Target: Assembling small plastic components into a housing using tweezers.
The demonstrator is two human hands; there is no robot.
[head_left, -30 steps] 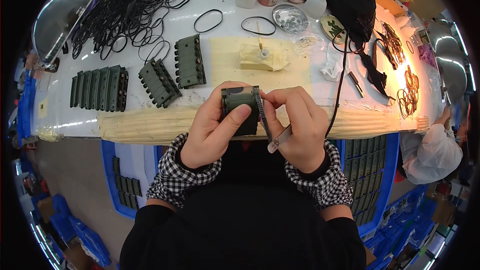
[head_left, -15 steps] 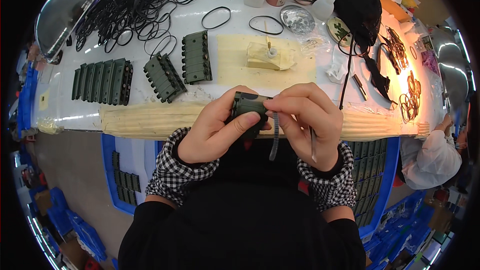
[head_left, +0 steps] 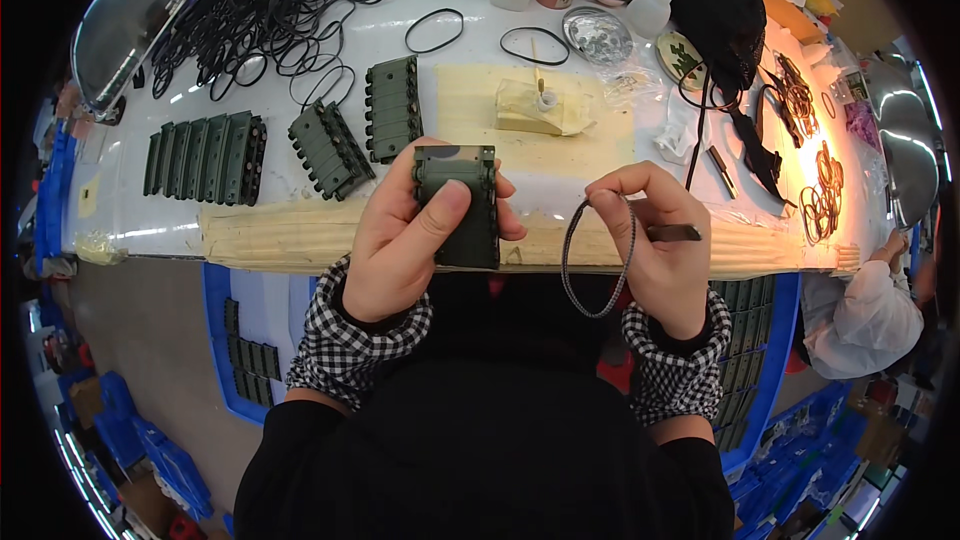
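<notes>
My left hand (head_left: 393,255) grips a dark green model chassis (head_left: 463,215), its thumb flat on the top face and its fingers behind. Small rounded knobs, like wheels, line the chassis's right edge. My right hand (head_left: 665,255) pinches a black ribbed rubber loop (head_left: 567,265) between thumb and forefinger. The loop hangs freely, apart from the chassis. A slim metal tool (head_left: 675,233) is also tucked in the right hand; its kind is partly hidden. Three groups of similar green chassis (head_left: 205,160) stand on the table beyond my left hand.
Black rubber loops (head_left: 270,15) lie heaped at the back left. A taped block with a small cup (head_left: 540,112) stands mid-table. A round tray (head_left: 598,35), bottles and a black bag (head_left: 710,10) are at back right. Blue trays (head_left: 215,340) sit below the edge.
My hands have moved apart. The rubber loop has come away from the chassis, to the right in my right hand. The left hand has shifted left, turning the chassis upright.
</notes>
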